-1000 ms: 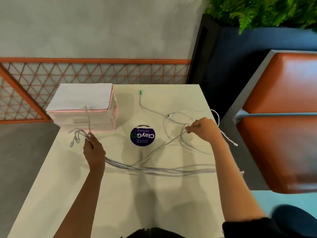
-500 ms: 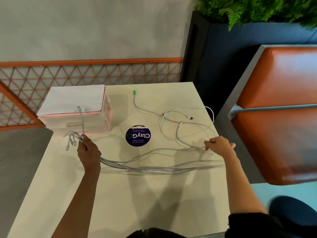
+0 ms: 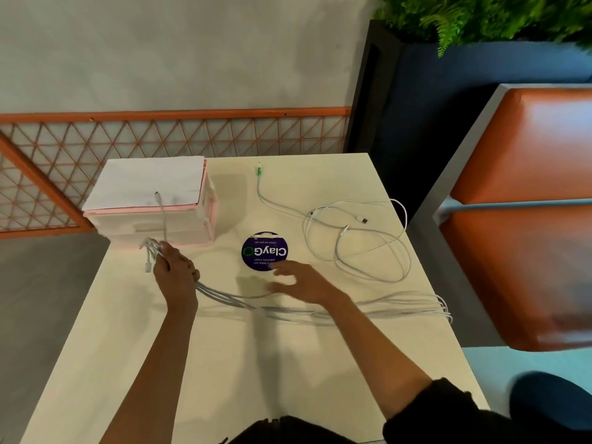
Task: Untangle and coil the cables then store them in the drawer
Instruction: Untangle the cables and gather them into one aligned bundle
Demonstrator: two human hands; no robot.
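Observation:
A bundle of white cables (image 3: 400,307) lies stretched across the cream table (image 3: 243,373) from left to right. My left hand (image 3: 176,274) grips the bundle's left end, with several plugs sticking out beyond the fingers. One strand runs up onto the pink and white drawer box (image 3: 150,203). My right hand (image 3: 304,283) hovers with spread fingers above the middle of the bundle and holds nothing. A loose tangle of white cable (image 3: 358,241) lies at the right, one end carrying a green plug (image 3: 259,170).
A round purple sticker (image 3: 264,250) marks the table's middle. An orange padded bench (image 3: 528,219) stands to the right, a dark planter with ferns (image 3: 480,24) behind it. An orange lattice rail (image 3: 128,139) runs along the wall at the back.
My right hand let go of the cables at the right edge and swept left to the table's middle. The bundle's right end now lies free. My left hand stayed put.

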